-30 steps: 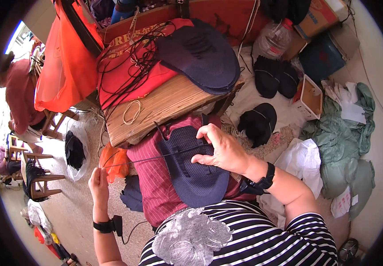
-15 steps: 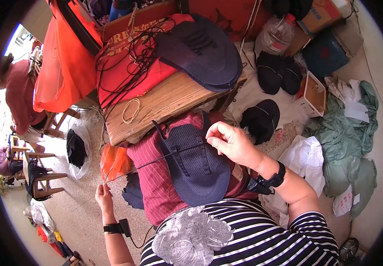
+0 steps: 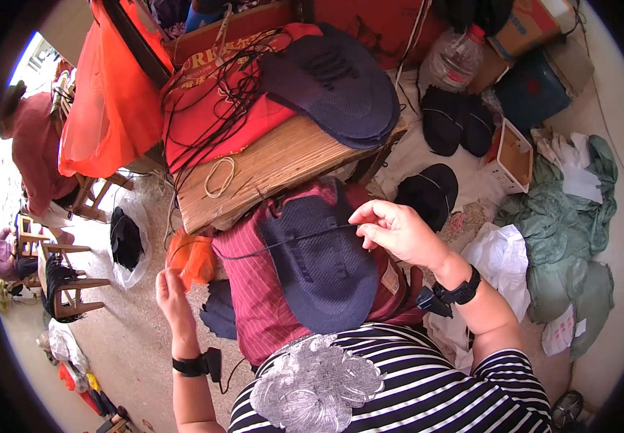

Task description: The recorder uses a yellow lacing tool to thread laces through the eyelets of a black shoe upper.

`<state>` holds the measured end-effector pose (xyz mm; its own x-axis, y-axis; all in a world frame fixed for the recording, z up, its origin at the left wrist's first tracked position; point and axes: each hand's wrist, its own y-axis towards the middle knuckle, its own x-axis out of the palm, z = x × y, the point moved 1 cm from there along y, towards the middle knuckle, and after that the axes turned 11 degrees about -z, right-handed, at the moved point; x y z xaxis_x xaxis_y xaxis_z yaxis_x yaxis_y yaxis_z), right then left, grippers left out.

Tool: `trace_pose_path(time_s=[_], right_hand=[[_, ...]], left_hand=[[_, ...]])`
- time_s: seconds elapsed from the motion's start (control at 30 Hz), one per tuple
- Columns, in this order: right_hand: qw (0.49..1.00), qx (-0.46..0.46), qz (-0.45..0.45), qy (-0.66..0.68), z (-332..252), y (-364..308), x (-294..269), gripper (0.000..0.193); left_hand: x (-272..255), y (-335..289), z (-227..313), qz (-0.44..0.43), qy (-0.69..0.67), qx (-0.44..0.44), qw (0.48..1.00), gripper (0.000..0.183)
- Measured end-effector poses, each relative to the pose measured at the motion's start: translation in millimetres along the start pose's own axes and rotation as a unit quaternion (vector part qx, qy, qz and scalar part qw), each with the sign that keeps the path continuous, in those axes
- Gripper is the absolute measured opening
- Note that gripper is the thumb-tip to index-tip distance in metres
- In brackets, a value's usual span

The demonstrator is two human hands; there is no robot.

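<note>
On the maroon striped cloth lies the dark blue upper. At its nine o'clock, the left hand bunches its fingertips, grip unclear; at two, the right hand pinches black cord between thumb and forefinger

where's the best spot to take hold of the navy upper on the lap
Probably the right edge of the upper, near its rounded end, coming from the person's right: that edge lies uncovered over the maroon cloth, while the cord crosses the far half.
</note>
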<state>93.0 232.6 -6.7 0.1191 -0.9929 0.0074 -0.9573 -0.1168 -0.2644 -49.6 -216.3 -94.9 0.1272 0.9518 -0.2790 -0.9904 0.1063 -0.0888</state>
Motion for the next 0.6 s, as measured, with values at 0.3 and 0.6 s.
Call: trace_pose_path(time_s=[0.3, 0.6], right_hand=[[0.999, 0.019, 0.003, 0.051, 7, 4, 7, 0.013], [0.999, 0.012, 0.043, -0.007, 7, 0, 12, 0.009]], left_hand=[[150, -26, 145, -0.244, 0.235, 0.198, 0.920, 0.023], [142, -20, 138, -0.287, 0.264, 0.269, 0.881, 0.014]])
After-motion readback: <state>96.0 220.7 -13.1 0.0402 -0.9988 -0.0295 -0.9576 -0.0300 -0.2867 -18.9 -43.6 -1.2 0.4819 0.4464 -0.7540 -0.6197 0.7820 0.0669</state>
